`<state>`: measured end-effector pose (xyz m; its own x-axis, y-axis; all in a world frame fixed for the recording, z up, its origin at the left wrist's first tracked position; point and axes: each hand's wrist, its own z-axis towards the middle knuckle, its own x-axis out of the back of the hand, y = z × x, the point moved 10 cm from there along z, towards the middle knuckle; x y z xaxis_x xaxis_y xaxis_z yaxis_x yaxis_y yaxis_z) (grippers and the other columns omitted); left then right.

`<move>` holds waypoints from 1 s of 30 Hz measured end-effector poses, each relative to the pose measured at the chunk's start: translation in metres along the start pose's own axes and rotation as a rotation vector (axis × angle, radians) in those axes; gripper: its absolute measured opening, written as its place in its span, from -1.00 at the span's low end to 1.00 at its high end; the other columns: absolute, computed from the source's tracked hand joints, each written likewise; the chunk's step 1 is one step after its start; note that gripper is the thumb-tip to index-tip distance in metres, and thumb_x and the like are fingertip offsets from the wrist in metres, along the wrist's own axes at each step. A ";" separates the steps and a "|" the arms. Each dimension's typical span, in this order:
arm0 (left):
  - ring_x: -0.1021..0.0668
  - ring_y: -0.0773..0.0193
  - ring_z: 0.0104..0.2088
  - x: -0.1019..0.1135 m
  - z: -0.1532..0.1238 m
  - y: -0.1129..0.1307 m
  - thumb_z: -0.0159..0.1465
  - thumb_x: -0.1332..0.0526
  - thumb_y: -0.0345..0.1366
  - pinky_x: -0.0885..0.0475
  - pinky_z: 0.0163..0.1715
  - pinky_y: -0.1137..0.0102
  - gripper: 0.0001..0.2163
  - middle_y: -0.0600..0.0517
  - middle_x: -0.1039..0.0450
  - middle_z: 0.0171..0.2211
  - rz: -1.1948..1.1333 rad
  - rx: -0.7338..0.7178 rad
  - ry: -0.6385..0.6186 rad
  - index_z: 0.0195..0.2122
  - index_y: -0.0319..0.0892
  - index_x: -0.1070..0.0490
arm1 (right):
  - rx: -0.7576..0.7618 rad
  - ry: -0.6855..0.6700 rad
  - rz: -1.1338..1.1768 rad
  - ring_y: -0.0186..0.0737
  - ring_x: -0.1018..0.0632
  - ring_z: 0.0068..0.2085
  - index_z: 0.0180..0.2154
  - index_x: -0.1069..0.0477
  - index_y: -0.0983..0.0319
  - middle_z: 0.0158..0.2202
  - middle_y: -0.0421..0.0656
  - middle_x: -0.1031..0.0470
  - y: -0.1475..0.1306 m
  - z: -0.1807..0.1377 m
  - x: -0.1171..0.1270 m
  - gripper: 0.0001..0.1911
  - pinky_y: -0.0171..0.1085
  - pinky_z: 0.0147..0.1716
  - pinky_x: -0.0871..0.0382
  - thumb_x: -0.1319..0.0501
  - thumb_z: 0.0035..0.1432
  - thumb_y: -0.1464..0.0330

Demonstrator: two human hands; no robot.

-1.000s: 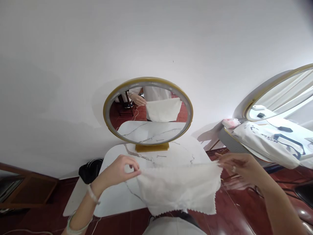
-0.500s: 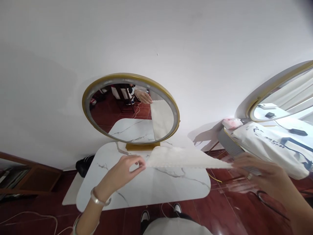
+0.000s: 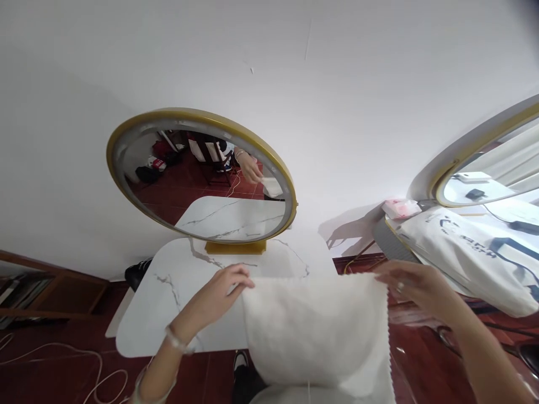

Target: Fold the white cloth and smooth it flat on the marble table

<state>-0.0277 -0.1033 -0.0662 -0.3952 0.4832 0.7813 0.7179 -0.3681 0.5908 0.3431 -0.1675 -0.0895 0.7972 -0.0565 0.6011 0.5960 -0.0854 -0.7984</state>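
A white cloth (image 3: 315,331) with zigzag-cut edges is stretched between my hands, hanging down over the near edge of the white marble-patterned table (image 3: 147,314). My left hand (image 3: 227,286) pinches its upper left corner between thumb and fingers. At the upper right corner, my right hand (image 3: 412,280) is closed on the cloth, a ring on one finger. Behind the cloth, a round gold-framed mirror (image 3: 210,185) stands on the table and reflects a hand and part of the cloth.
To the right, a second gold-framed mirror (image 3: 492,157) stands by a tissue pack (image 3: 401,208) and a white printed bag (image 3: 471,252). A wooden shelf (image 3: 50,292) is at the left. A white cable (image 3: 96,359) lies on the red tiled floor.
The cloth has swung from over the table towards me and now hangs down from its top edge. The view has shifted, with the mirror further left.
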 end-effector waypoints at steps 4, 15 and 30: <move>-0.46 0.16 -0.04 -0.026 0.067 -0.029 0.29 -0.01 -0.39 -0.38 -0.01 0.28 -0.73 -0.04 -0.44 -0.11 0.236 0.036 0.113 -0.12 -0.16 -0.47 | -0.032 -0.004 -0.030 -0.18 -0.54 -0.52 -0.35 -0.54 0.24 -0.54 -0.13 -0.54 0.050 0.080 -0.043 -0.69 -0.23 -0.43 -0.46 -0.23 0.04 0.14; -0.15 -0.04 0.30 -0.169 0.086 -0.097 0.32 0.04 -0.37 -0.28 0.14 0.10 -0.59 -0.22 0.00 0.34 0.303 0.164 0.399 0.18 -0.24 -0.27 | 0.168 0.114 -0.147 0.02 -0.39 0.17 0.03 -0.40 0.21 0.14 0.04 -0.38 0.083 0.063 -0.208 -0.59 0.04 0.13 -0.31 -0.09 0.18 0.24; -0.23 -0.09 0.22 -0.144 0.089 -0.099 0.38 0.05 -0.30 -0.26 0.13 -0.03 -0.59 -0.29 -0.13 0.22 0.283 0.252 0.760 0.21 -0.31 -0.19 | 0.237 0.118 -0.611 -0.01 0.05 0.38 0.32 -0.03 0.16 0.37 -0.04 0.02 0.065 0.071 -0.274 -0.40 0.14 0.27 0.02 0.05 0.26 0.44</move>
<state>0.0085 -0.0657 -0.2549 -0.3945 -0.2987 0.8690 0.9183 -0.1633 0.3607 0.1707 -0.0872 -0.3083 0.3011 -0.1769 0.9370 0.9532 0.0840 -0.2905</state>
